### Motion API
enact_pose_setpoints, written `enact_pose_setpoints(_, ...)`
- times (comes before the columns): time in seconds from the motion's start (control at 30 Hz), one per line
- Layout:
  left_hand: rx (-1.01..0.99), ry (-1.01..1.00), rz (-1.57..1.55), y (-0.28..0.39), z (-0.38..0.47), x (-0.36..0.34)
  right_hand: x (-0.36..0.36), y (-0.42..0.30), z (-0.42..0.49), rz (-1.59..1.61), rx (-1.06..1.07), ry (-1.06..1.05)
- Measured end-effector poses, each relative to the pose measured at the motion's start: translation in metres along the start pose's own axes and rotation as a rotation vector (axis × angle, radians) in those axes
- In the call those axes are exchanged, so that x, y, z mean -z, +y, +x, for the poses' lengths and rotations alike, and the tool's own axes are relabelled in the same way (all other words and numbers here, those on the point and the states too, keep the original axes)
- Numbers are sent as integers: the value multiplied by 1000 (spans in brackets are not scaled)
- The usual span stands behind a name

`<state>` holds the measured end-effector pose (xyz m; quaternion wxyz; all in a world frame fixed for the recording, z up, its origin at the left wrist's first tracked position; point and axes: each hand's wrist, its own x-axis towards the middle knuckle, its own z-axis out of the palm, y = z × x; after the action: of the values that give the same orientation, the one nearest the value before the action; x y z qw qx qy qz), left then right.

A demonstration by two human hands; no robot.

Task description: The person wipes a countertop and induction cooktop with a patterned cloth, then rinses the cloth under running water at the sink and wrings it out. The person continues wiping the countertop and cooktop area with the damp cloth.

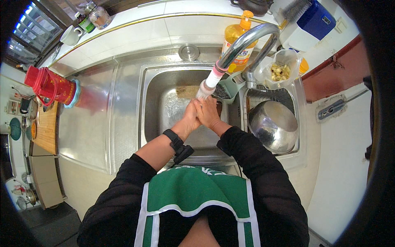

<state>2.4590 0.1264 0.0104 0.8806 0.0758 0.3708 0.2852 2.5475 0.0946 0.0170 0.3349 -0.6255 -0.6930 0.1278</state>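
Over the stainless steel sink basin, my left hand and my right hand are pressed together. They meet directly beneath the white and pink nozzle of a curved chrome faucet, where water appears to run onto the fingers. Whether anything lies between the palms is hidden. A pale green scoop-shaped strainer holding dark bits sits just beyond my right hand, at the basin's right corner. A brownish flat patch shows on the basin floor behind my left hand.
On the right, an upturned metal bowl fills the smaller basin. Behind the faucet stand an orange detergent bottle and a clear plastic bag with food scraps. A red thermos flask stands on the left drainboard; a steel drain plug lies at the back rim.
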Motion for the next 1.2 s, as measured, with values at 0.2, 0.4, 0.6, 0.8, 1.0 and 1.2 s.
enact_pose_setpoints(0.2,-62,83,5,-9,-6,-13,2,3,5,120,-185,-68)
enact_pose_setpoints(0.4,0,338,385,-11,-15,-23,-2,11,7,165,-377,-140)
enact_pose_setpoints(0.6,-10,193,412,-13,-22,-26,-3,15,19,455,-815,-15)
enact_pose_setpoints(0.8,-97,113,549,-5,-11,-2,6,42,16,829,-924,-29)
enact_pose_setpoints(1.0,-228,235,659,25,14,18,40,60,-5,711,-862,279)
enact_pose_setpoints(1.2,-338,238,680,34,-2,7,101,59,-5,702,-896,581)
